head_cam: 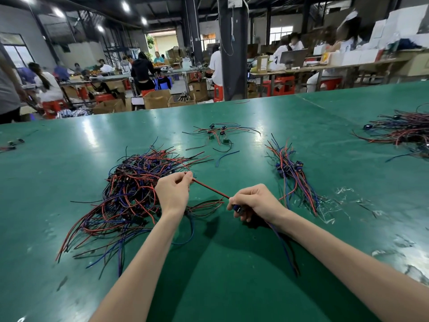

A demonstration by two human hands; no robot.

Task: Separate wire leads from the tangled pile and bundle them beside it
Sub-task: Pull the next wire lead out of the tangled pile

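Note:
A tangled pile (130, 196) of red, black and blue wire leads lies on the green table (232, 275), left of centre. A red-and-black twisted lead (210, 188) is stretched taut between my hands above the table. My left hand (173, 194) pinches its far end between thumb and fingertips, right beside the pile. My right hand (251, 202) grips the other end, with a blue connector showing under its fingers; blue and black wires trail from it under my forearm. A sorted bundle (292, 175) of leads lies to the right of my hands.
A small scatter of leads with green and blue parts (220, 133) lies farther back. Another wire heap (404, 131) sits at the right edge. Scraps of clear tape (334, 205) litter the table on the right. Other workers, stools and benches stand beyond the table.

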